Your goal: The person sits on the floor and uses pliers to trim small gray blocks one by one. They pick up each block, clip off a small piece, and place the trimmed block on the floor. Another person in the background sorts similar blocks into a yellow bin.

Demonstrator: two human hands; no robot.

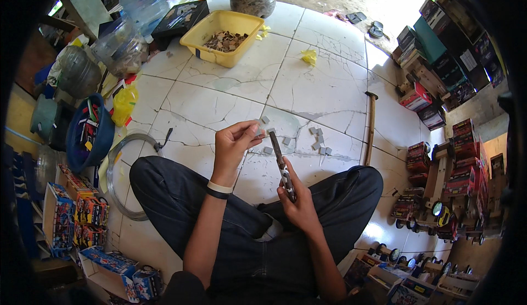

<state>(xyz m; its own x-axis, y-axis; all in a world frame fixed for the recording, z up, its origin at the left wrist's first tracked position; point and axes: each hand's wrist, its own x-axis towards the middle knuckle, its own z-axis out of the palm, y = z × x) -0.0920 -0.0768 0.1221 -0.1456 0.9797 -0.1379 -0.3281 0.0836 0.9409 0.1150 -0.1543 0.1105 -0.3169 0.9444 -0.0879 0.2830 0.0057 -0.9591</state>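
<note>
My left hand (235,143) is closed, pinching a small grey square piece (259,132) between thumb and fingertips. In my right hand (297,199) is a long dark tool (278,150) with a black-and-white patterned grip. Its kind is not clear. The tip points away from me and lies just right of the left fingertips; whether it touches the piece, I cannot tell. Several more grey pieces (318,138) lie scattered on the white tiled floor (219,107), some beside the tool's tip and others to its right. My crossed legs frame the work.
A hammer (371,121) lies at the right. Farther off stands a yellow basin (193,32) holding brown scraps, with crumpled yellow paper (309,57) nearby. Coiled wire (112,181) and a blue tub (74,140) are at the left. Wheeled toy trucks (439,190) and boxes line the right side.
</note>
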